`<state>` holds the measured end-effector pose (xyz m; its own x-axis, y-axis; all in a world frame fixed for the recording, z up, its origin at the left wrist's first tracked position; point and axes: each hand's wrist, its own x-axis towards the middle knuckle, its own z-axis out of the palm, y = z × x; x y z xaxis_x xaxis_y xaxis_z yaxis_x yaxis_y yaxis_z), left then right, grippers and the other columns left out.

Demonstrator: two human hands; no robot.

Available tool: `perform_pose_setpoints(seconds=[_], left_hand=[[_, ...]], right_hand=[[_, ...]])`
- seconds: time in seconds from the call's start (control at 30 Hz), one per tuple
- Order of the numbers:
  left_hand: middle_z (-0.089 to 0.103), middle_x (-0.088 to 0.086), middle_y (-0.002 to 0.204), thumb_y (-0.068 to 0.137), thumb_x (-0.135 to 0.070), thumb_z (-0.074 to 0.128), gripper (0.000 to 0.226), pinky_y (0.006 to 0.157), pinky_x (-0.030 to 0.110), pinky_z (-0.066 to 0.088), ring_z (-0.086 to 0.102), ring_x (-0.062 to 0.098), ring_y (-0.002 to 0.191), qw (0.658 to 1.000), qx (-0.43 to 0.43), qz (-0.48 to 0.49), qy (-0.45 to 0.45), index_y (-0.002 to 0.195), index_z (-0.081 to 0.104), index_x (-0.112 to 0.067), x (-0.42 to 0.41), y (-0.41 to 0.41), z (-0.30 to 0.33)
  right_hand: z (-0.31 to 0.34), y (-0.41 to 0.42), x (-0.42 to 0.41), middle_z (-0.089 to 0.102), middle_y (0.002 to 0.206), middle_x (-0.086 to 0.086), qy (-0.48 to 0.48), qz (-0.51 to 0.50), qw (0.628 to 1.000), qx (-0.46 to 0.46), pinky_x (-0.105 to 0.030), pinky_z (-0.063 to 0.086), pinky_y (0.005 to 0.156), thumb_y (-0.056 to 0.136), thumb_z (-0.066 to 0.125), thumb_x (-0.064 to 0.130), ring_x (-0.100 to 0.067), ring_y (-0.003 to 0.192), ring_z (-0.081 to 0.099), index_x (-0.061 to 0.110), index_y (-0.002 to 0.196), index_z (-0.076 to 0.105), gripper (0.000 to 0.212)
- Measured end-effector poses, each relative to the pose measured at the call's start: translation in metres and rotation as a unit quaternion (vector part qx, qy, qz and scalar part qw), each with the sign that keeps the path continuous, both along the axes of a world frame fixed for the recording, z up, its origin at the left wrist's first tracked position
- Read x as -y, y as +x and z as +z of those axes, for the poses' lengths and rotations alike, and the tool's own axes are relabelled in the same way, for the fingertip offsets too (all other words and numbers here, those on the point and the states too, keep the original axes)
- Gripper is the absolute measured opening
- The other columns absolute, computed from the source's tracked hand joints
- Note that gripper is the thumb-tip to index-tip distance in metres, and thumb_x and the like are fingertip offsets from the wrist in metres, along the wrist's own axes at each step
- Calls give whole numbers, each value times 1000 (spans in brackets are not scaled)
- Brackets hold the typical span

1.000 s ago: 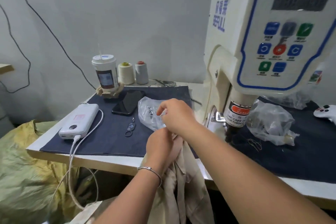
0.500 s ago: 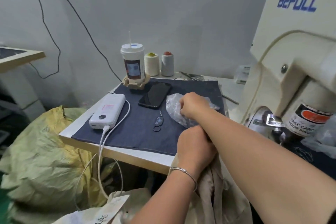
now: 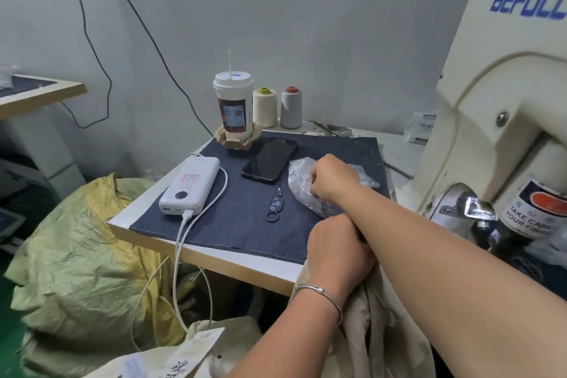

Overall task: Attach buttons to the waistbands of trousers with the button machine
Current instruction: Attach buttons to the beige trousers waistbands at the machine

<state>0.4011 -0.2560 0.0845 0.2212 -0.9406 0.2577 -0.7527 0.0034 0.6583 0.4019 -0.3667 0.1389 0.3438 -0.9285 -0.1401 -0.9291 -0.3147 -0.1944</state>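
Note:
Beige trousers point(image 3: 377, 334) hang over the table's front edge, and my left hand point(image 3: 337, 252) grips their bunched top. My right hand point(image 3: 333, 176) reaches across the left one into a clear plastic bag of buttons point(image 3: 302, 181) lying on the dark denim mat point(image 3: 233, 209); its fingers are curled down inside the bag, and I cannot see what they hold. The cream button machine point(image 3: 497, 120) rises at the right, with its metal head point(image 3: 472, 205) beside my right forearm.
On the mat lie a white power bank point(image 3: 190, 184) with its cable, a black phone point(image 3: 270, 159) and a key fob point(image 3: 274, 204). A drink cup point(image 3: 233, 104) and two thread cones point(image 3: 276, 107) stand at the back. A yellow-green sack point(image 3: 82, 261) sits left of the table.
My view has swung left and closer. My right hand has dropped from above the bag of buttons into it. My left hand keeps its grip on the trousers.

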Motion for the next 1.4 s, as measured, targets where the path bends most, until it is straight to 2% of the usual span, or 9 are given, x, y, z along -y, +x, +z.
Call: perform_pose_setpoints(seconds=[0.2,0.43,0.57,0.83,0.97,1.07,1.17,1.23,1.4], left_hand=[[69,12,88,85,-23,56,13,62,32,31,59,36,83,1000,0,-1,7,78,60,-13,0,-1,1],[68,10,86,85,-22,56,15,62,32,34,60,35,82,1000,-20,6,22,71,51,-20,0,-1,2],[68,10,86,85,-23,56,17,62,32,34,59,35,82,1000,-16,5,26,71,48,-22,1,-1,2],[68,10,86,86,-23,55,19,63,32,35,60,35,83,999,-11,2,32,69,46,-22,2,-1,2],[68,10,87,86,-23,55,12,63,32,35,60,34,83,1000,-4,8,23,77,59,-15,2,-2,1],[69,10,88,86,-23,55,13,64,33,36,60,35,84,1000,-2,10,26,80,61,-14,2,-1,-1],[68,11,87,85,-23,56,12,63,32,36,60,35,83,1000,-5,14,25,77,60,-15,2,-1,-1],[68,11,86,85,-23,55,13,62,32,34,60,35,81,1000,2,13,23,75,58,-15,2,-2,-1],[68,11,86,85,-23,55,14,62,32,31,59,35,80,1000,10,10,20,76,60,-13,2,-2,-2]], right_hand=[[-1,2,1,44,101,-5,-5,15,1000,11,-29,39,70,85,59,6,-27,86,47,17,95,47,19],[-6,3,3,57,116,-7,-10,11,1000,20,-30,42,72,85,58,5,-27,92,53,9,121,61,36],[-8,4,4,49,98,-7,-26,23,999,15,-28,37,60,85,54,2,-26,83,48,16,94,54,16],[-10,3,5,48,99,-6,-28,32,999,29,-26,32,53,85,53,1,-26,81,49,14,86,57,14],[-11,1,7,40,76,-2,-27,30,998,38,-24,24,47,83,54,-1,-26,77,46,19,58,38,36],[-9,1,8,43,79,-3,-4,17,999,32,-25,32,53,85,59,3,-26,81,48,17,61,35,36],[-3,0,5,52,98,-5,-1,19,1000,22,-27,39,67,85,63,7,-28,91,55,13,84,57,8],[-2,-1,4,58,110,-6,-7,9,1000,19,-28,42,70,85,63,8,-28,99,59,10,110,64,26],[-4,-1,3,61,118,-7,-24,8,1000,8,-28,45,72,86,61,10,-25,89,55,12,119,63,34]])
